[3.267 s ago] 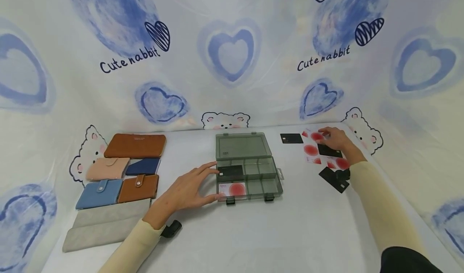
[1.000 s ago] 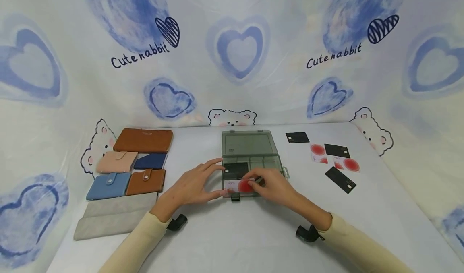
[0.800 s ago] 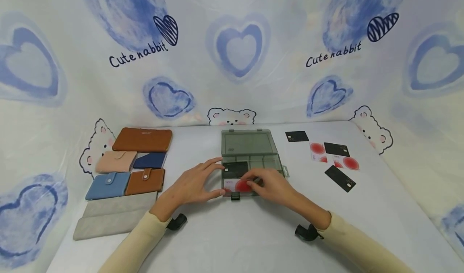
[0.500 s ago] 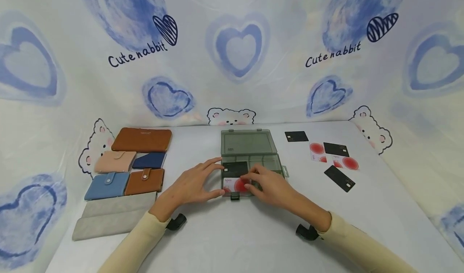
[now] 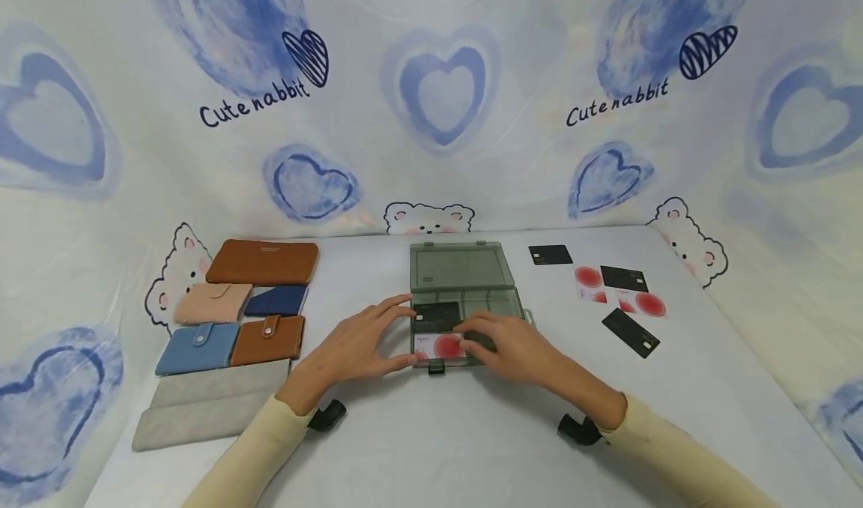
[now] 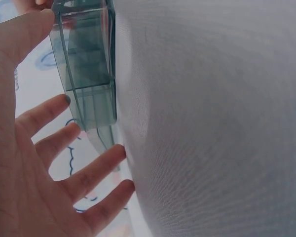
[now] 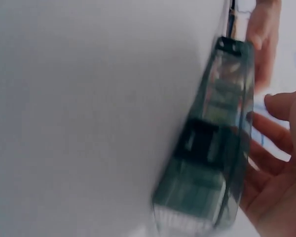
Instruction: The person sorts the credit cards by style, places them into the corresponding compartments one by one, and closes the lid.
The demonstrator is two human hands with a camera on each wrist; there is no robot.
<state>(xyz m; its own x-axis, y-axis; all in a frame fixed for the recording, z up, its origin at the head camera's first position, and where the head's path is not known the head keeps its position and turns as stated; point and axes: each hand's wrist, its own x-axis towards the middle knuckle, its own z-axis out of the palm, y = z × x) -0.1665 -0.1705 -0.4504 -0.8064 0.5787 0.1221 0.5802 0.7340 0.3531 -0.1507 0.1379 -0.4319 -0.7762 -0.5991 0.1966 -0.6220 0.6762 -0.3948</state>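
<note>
Head view: box (image 5: 502, 304) at centre of frame, on white table (image 5: 431, 448); lid (image 5: 462, 266) folded back, flat toward the rear. Inside, left part: black card (image 5: 434, 317) with red card (image 5: 431, 345) in front of it, just behind the front latch (image 5: 436, 368).

Left hand (image 5: 357, 347): left of box, thumb and fingers spread wide. Thumb at the front left corner, index fingertip at the left wall. Left wrist view: thumb tip against the rim, remaining fingers fanned out. Braces the box rather than gripping it.

Right hand (image 5: 515, 347): over right half of box, fingers loosely bent, thumb and index apart, nothing seen held. Thumb tip close by the red card's right end; contact cannot be told. Right wrist view blurred.

Right of frame: three loose black cards (image 5: 631, 333) and two loose red cards (image 5: 643, 303).

Left of frame: long brown wallet (image 5: 263, 261) rearmost; then pink wallet (image 5: 213, 302) beside navy holder (image 5: 276, 301); blue wallet (image 5: 198, 348) beside small brown wallet (image 5: 270, 341); grey case (image 5: 212, 403) nearest.
</note>
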